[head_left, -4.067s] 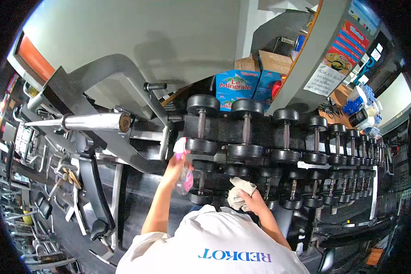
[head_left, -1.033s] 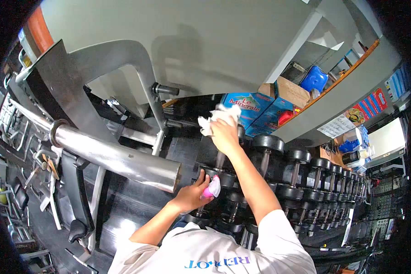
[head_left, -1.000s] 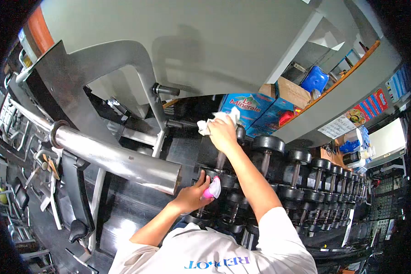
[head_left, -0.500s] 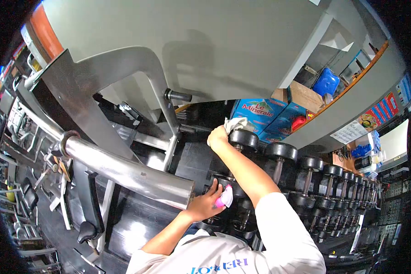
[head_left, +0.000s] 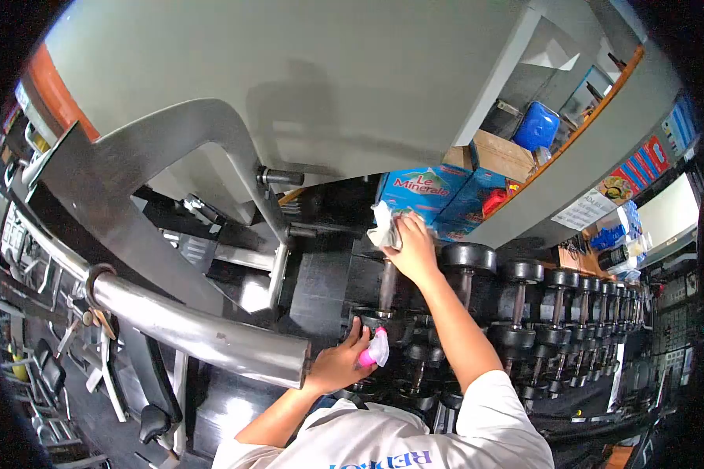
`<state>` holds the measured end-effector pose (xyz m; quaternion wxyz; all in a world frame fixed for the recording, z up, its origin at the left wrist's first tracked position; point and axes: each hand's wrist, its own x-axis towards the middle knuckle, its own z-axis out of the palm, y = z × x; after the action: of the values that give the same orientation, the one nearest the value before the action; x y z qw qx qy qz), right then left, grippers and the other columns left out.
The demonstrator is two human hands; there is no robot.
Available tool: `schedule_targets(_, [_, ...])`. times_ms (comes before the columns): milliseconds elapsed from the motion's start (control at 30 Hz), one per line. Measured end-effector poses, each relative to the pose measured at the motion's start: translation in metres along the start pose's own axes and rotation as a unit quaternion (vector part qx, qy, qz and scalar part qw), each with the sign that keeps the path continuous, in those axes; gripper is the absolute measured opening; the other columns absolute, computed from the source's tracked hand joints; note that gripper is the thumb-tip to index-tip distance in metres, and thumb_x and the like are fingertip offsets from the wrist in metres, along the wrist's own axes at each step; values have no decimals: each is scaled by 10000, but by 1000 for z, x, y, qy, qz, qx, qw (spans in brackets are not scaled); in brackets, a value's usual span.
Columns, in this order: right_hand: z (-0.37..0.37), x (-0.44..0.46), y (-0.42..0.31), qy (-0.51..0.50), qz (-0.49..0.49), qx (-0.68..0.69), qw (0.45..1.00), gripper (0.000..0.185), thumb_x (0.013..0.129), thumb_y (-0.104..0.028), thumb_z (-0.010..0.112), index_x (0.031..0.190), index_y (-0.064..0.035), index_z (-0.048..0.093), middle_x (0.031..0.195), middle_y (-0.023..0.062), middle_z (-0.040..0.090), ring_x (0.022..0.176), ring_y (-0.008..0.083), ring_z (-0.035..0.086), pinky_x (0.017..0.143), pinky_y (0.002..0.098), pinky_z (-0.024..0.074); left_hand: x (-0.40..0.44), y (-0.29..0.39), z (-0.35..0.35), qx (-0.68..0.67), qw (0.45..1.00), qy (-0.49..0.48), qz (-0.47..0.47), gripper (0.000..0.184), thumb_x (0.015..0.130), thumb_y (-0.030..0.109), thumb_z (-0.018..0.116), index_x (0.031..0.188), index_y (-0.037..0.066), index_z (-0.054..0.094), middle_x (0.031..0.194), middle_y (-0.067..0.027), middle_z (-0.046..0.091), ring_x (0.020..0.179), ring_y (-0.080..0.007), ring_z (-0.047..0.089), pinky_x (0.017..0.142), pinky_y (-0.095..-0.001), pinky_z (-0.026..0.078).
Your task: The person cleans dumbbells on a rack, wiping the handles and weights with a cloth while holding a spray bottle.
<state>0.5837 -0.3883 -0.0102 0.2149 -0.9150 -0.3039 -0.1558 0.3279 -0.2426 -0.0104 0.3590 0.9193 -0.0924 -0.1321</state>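
My right hand (head_left: 413, 248) is closed on a crumpled whitish cloth (head_left: 384, 228), pressed against the far head of the nearest dumbbell. That dumbbell's handle (head_left: 387, 288) runs back toward me below the hand. In my left hand (head_left: 339, 363) is a spray bottle with a pink and white top (head_left: 374, 350); its body is mostly hidden by the fingers. The left hand is beside the near head of the same dumbbell, and whether they touch I cannot tell.
More black dumbbells (head_left: 516, 301) line a rack stretching right. A thick metal tube (head_left: 203, 328) of a gym machine juts in at left, close to my left forearm. Blue water cartons (head_left: 418, 191) stand beyond the rack, beside a grey wall (head_left: 352, 70).
My right hand and the cloth have shifted across the dumbbell's far head, with the hand now to the right of the cloth. My left hand still holds the spray bottle, slightly turned.
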Motion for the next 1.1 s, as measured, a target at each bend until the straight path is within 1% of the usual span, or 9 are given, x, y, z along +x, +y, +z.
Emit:
schedule_targets(167, [6, 35, -3, -19, 200, 102, 974, 403, 843, -395, 637, 1136, -121, 598, 954, 191, 686, 899, 406, 650, 792, 505, 507, 2, 5, -5, 5, 998, -51, -29, 860, 827, 420, 685, 1482, 66, 254, 1552, -250, 156, 1167, -437, 538, 929, -461, 496])
schedule_targets(267, [0, 35, -5, -23, 245, 117, 962, 423, 854, -444, 609, 1142, -135, 597, 979, 188, 688, 958, 394, 646, 816, 484, 510, 3, -1, -1, -7, 999, -43, -10, 864, 829, 384, 695, 1486, 49, 244, 1547, -271, 148, 1199, -437, 511, 951, -433, 480])
schedule_targets(433, [21, 9, 11, 91, 149, 144, 974, 433, 786, -223, 679, 1124, 12, 547, 1088, 254, 615, 1014, 440, 574, 876, 496, 471, 1, -7, 11, 7, 999, 22, 24, 813, 845, 421, 650, 1473, 53, 288, 1543, -253, 191, 1195, -410, 527, 921, -435, 498])
schedule_targets(633, [11, -51, 23, 130, 69, 120, 982, 569, 707, -72, 695, 1235, 24, 506, 1226, 259, 558, 1142, 424, 536, 978, 460, 449, -1, -1, 8, -3, 1000, 18, -5, 827, 830, 425, 669, 1470, 50, 305, 1543, -255, 192, 1259, -401, 470, 972, -412, 468])
schedule_targets(767, [0, -100, 22, 137, 175, 163, 961, 561, 768, -121, 696, 1270, 17, 488, 1246, 258, 566, 1160, 409, 545, 981, 427, 458, 0, -4, 8, -38, 999, 4, -10, 848, 828, 430, 673, 1477, 40, 292, 1542, -262, 184, 1274, -405, 453, 1005, -392, 445])
schedule_targets(833, [-15, -116, 25, -13, 288, 313, 905, 523, 840, -228, 673, 1290, -30, 494, 1181, 238, 620, 1106, 390, 595, 951, 411, 473, 0, -3, 8, -32, 999, -1, -11, 848, 830, 431, 672, 1477, 35, 291, 1544, -263, 177, 1285, -402, 442, 1014, -390, 437])
schedule_targets(867, [-20, -128, 20, -25, 258, 316, 913, 499, 881, -320, 637, 1303, -90, 506, 1123, 215, 656, 1067, 376, 626, 917, 408, 483, 1, -3, 6, -25, 1000, -7, -15, 849, 833, 431, 672, 1476, 30, 291, 1545, -264, 170, 1297, -399, 430, 1023, -388, 428])
schedule_targets(967, [-30, -149, 15, -66, 297, 316, 899, 497, 879, -312, 640, 1302, -84, 512, 1138, 205, 655, 1090, 373, 616, 913, 406, 479, 3, -16, 18, 0, 1000, 11, 10, 849, 853, 480, 623, 1504, 98, 235, 1576, -219, 109, 1328, -367, 409, 1026, -413, 425])
schedule_targets(1100, [-56, -156, -5, 21, 304, 394, 867, 449, 873, -180, 614, 1280, -16, 519, 1144, 132, 651, 1079, 244, 616, 943, 343, 449, -1, -8, 11, -19, 1000, 7, 0, 813, 853, 464, 627, 1493, 103, 279, 1569, -217, 152, 1329, -363, 409, 1035, -405, 416])
